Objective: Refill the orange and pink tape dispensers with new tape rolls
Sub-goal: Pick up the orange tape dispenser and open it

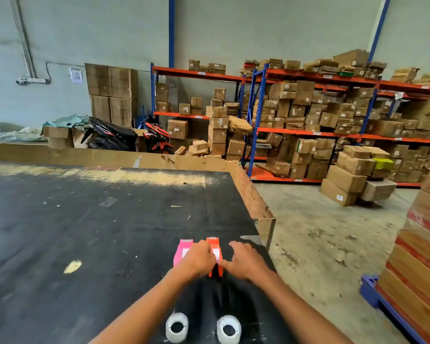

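Left hand [199,261] closed on orange dispenser [215,254], right hand [246,260] open – thumb touching it; pink dispenser [181,252] just left of left hand; two tape rolls [176,327] [229,330] nearer the body, between forearms, on black table [85,232]

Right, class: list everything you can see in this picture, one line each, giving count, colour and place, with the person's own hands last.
Pink plastic tape dispenser: one, pink, on table under left hand.
Orange plastic tape dispenser: one, orange, right of the pink one.
Clear tape rolls: two, whitish, near table edge.
Black worktable: one, black, foreground.
Orange-and-blue metal shelving: several bays of brown boxes, back right.
Motorbikes: two, black and red, behind table.
Left hand: on dispensers.
Right hand: beside orange dispenser.
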Demonstrator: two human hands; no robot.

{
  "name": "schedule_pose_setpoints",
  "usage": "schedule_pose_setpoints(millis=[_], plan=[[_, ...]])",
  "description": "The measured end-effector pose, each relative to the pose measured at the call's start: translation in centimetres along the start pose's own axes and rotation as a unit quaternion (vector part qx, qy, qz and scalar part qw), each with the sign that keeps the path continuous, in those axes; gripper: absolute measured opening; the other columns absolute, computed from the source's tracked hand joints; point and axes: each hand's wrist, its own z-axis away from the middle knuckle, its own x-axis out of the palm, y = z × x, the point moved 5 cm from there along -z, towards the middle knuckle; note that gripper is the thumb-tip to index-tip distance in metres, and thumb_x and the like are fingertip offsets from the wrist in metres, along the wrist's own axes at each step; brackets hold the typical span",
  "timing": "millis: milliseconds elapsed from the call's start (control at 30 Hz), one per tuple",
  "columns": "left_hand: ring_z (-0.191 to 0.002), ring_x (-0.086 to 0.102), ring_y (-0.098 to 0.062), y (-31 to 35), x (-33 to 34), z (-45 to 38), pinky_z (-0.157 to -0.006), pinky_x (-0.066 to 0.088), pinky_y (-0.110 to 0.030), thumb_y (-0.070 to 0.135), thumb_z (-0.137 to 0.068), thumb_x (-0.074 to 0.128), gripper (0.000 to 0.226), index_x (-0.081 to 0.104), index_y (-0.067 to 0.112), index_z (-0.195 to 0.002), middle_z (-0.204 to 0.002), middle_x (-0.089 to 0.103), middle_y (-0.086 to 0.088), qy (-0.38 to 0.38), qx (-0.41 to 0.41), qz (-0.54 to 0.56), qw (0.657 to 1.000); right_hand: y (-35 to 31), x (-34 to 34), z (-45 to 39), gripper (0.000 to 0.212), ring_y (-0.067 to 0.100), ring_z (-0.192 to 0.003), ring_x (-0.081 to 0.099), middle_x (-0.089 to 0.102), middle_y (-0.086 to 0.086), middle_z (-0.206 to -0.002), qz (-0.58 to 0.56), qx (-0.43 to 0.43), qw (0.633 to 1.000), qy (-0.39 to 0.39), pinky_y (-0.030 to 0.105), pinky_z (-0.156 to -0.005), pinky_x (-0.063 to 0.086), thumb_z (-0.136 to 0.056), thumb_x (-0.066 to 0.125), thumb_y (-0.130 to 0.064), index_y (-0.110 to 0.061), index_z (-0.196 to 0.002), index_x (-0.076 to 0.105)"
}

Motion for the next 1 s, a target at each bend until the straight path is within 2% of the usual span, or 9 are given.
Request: schedule_pose_setpoints(millis=[100, 233, 300, 367, 467, 600, 700, 833, 1000], plan=[[-0.105, 0.062, -0.038, -0.7, 1.3, -1.0, -0.081, 0.05, -0.039, 0.007, -0.087, 0.043, 0.029, 0.062, -0.009, -0.101, -0.111, 0.067, -0.026, 0.017, -0.047, 0.057, 0.997, 0.3, 1.8, -0.2, 0.039, 0.037, -0.108, 0.059, 0.064, 0.015, -0.118, -0.046, -0.01, 0.999, -0.014, 0.037, -0.078, 0.047, -0.079, 0.059, -0.041, -0.013, -0.106, 0.058], [-0.075, 0.06, -0.031, -0.9, 2.3, -1.7, -0.07, 0.047, -0.037, 0.013, -0.091, 0.043, 0.031, 0.058, 0.006, -0.064, -0.072, 0.063, -0.015, 0.044, -0.06, 0.148, 0.986, 1.0, 2.9, -0.8, 0.013, 0.04, -0.082, 0.055, 0.064, 0.015, -0.087, -0.094, -0.012, 0.995, 0.024, 0.038, -0.069, 0.046, -0.081, 0.052, -0.023, -0.013, -0.074, 0.057], [-0.07, 0.064, -0.03, -1.0, 2.6, -1.9, -0.072, 0.054, -0.038, 0.026, -0.093, 0.044, 0.038, 0.055, 0.011, -0.06, -0.064, 0.062, -0.01, 0.057, -0.09, 0.22, 0.97, 1.5, 3.0, -0.8, 0.026, 0.031, -0.065, 0.041, 0.049, 0.005, -0.062, -0.134, -0.021, 0.989, 0.053, 0.038, -0.061, 0.042, -0.078, 0.051, -0.018, -0.018, -0.054, 0.041], [-0.082, 0.071, -0.032, -0.9, 3.1, -1.8, -0.076, 0.058, -0.039, 0.044, -0.091, 0.044, 0.044, 0.063, 0.008, -0.075, -0.078, 0.071, -0.017, 0.047, -0.126, 0.295, 0.946, 1.7, 2.6, -0.4, 0.036, 0.022, -0.06, 0.038, 0.039, -0.002, -0.056, -0.151, -0.047, 0.983, 0.094, 0.033, -0.054, 0.033, -0.078, 0.053, -0.018, -0.021, -0.048, 0.033], [-0.084, 0.067, -0.023, -0.4, 3.6, -1.5, -0.076, 0.055, -0.037, 0.057, -0.087, 0.043, 0.049, 0.057, 0.011, -0.097, -0.091, 0.07, -0.008, 0.064, -0.133, 0.354, 0.924, 1.9, 1.8, 0.5, 0.025, 0.011, -0.057, 0.042, 0.043, -0.003, -0.065, -0.168, -0.101, 0.97, 0.142, 0.022, -0.05, 0.029, -0.085, 0.055, -0.022, -0.018, -0.06, 0.055], [-0.071, 0.057, -0.018, -0.1, 3.2, -1.1, -0.076, 0.051, -0.041, 0.035, -0.095, 0.037, 0.032, 0.042, 0.009, -0.113, -0.077, 0.057, -0.003, 0.133, -0.104, 0.382, 0.909, 1.3, 1.3, 1.9, 0.013, 0.013, -0.067, 0.062, 0.064, 0.001, -0.08, -0.31, -0.113, 0.935, 0.127, 0.028, -0.064, 0.053, -0.081, 0.062, -0.022, -0.025, -0.09, 0.072], [-0.066, 0.056, -0.017, 0.4, 2.1, -0.7, -0.056, 0.048, -0.031, 0.027, -0.097, 0.029, 0.028, 0.039, 0.018, -0.122, -0.076, 0.059, -0.004, 0.145, -0.053, 0.365, 0.918, 0.9, 0.5, 1.6, 0.021, 0.008, -0.075, 0.063, 0.069, -0.001, -0.085, -0.463, -0.052, 0.882, 0.074, 0.022, -0.072, 0.05, -0.088, 0.058, -0.015, -0.029, -0.101, 0.067], [-0.061, 0.059, -0.01, 1.0, 1.0, 0.7, -0.043, 0.047, -0.022, 0.032, -0.099, 0.027, 0.028, 0.038, 0.029, -0.124, -0.074, 0.061, 0.0, 0.127, 0.007, 0.332, 0.935, -0.7, -0.2, 1.0, 0.027, 0.006, -0.078, 0.07, 0.073, 0.004, -0.09, -0.52, -0.079, 0.851, 0.007, 0.02, -0.075, 0.055, -0.093, 0.056, -0.02, -0.022, -0.12, 0.06], [-0.056, 0.058, -0.019, 0.2, -1.7, 1.7, -0.062, 0.054, -0.033, 0.031, -0.099, 0.025, 0.027, 0.04, 0.03, -0.121, -0.068, 0.063, -0.003, 0.171, 0.055, 0.236, 0.955, -2.8, -0.5, 0.4, 0.038, 0.006, -0.06, 0.067, 0.07, 0.008, -0.072, -0.542, -0.121, 0.831, 0.008, 0.017, -0.059, 0.056, -0.091, 0.059, -0.014, -0.009, -0.128, 0.053]])
